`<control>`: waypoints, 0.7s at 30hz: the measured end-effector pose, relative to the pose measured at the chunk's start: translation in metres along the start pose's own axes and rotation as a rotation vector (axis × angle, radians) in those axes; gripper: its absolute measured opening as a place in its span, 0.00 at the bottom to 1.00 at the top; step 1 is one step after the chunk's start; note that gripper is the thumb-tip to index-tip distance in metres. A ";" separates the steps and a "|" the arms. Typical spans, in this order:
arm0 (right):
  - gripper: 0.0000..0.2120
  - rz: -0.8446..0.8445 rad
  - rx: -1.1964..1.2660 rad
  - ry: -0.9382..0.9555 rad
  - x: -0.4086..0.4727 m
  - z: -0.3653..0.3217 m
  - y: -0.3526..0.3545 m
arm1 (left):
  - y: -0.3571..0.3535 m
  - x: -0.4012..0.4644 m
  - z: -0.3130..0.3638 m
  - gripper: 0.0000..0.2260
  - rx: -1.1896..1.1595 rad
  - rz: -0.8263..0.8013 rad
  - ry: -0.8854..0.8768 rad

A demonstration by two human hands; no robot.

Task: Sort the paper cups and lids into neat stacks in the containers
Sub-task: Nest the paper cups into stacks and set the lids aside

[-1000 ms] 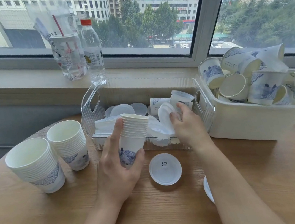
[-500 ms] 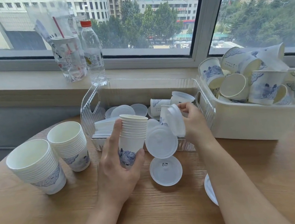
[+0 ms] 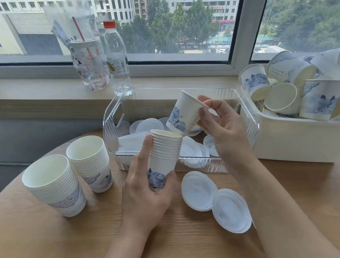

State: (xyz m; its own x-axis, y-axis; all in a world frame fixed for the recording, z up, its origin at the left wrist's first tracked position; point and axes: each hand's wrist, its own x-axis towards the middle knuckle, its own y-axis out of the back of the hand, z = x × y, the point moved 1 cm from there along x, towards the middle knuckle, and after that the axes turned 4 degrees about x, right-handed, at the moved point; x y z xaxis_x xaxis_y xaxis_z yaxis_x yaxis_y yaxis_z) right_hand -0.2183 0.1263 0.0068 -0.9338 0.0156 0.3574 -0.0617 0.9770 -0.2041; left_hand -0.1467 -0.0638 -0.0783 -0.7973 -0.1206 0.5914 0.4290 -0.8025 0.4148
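Paper stacks, far left: two nested piles of cups, the nearer stack (image 3: pixel 54 186) and the one behind it (image 3: pixel 90 162), stand upright on the wooden table (image 3: pixel 51 250), mouths up, just beside each other.
My left hand (image 3: pixel 146 187): fingers and thumb curled round the stack I hold (image 3: pixel 163 153), thumb up its left side, fingers under its printed base; it is upright, mouth up, just in front of the clear bin (image 3: pixel 116 118).
Loose cup (image 3: pixel 184 116): tilted, long axis running from lower left to upper right; its base points down-left and touches the far rim of my stack, its mouth faces up-right toward my palm.
My right hand (image 3: pixel 222 126): thumb and fingertips pinch the loose cup at its rim.
Doing it well, I judge: swing the cup upright so both axes line up, centre its base over the open mouth, then press straight down; entering crooked would crush a rim.
Lids on the table (image 3: pixel 214 198): two white piles, overlapping, near my right wrist; more lids lie in the clear bin.
White bin (image 3: pixel 295 145), far right: unsorted cups heaped at all angles.
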 end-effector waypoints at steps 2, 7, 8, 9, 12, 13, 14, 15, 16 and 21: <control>0.02 -0.001 -0.001 -0.012 -0.001 -0.001 -0.002 | 0.000 -0.001 -0.001 0.40 0.012 -0.006 0.005; 0.02 -0.011 0.022 -0.012 -0.003 -0.005 -0.005 | 0.000 -0.001 -0.002 0.40 0.050 -0.006 -0.002; 0.02 -0.015 0.028 -0.009 -0.003 -0.005 -0.006 | 0.000 -0.001 -0.002 0.41 0.054 -0.008 -0.005; 0.02 -0.022 0.033 -0.005 -0.003 -0.006 -0.006 | 0.000 -0.002 -0.002 0.41 0.059 -0.011 -0.008; 0.01 -0.094 0.012 0.010 -0.004 -0.005 -0.009 | -0.001 -0.002 -0.002 0.41 0.075 -0.011 -0.020; 0.02 -0.126 -0.013 0.007 -0.005 -0.003 -0.011 | -0.001 -0.002 -0.002 0.41 0.075 -0.005 -0.021; 0.03 -0.158 -0.044 0.002 -0.006 -0.001 -0.013 | -0.001 -0.002 -0.002 0.40 0.070 0.002 -0.021; 0.04 -0.186 -0.076 0.000 -0.007 0.002 -0.016 | -0.001 -0.002 -0.001 0.40 0.063 0.011 -0.020; 0.05 -0.212 -0.106 0.000 -0.010 0.005 -0.020 | -0.001 -0.002 0.000 0.39 0.055 0.018 -0.018; 0.27 -0.131 -0.106 -0.059 -0.025 0.012 -0.046 | 0.003 -0.001 0.003 0.37 0.063 0.056 -0.005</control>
State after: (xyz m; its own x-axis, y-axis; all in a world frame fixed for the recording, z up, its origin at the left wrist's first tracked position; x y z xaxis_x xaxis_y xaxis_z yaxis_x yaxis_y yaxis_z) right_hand -0.1962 0.0784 -0.0041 -0.9394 -0.1230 0.3199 -0.1500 0.9868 -0.0610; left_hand -0.1429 -0.0645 -0.0755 -0.7693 -0.1613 0.6181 0.4988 -0.7562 0.4235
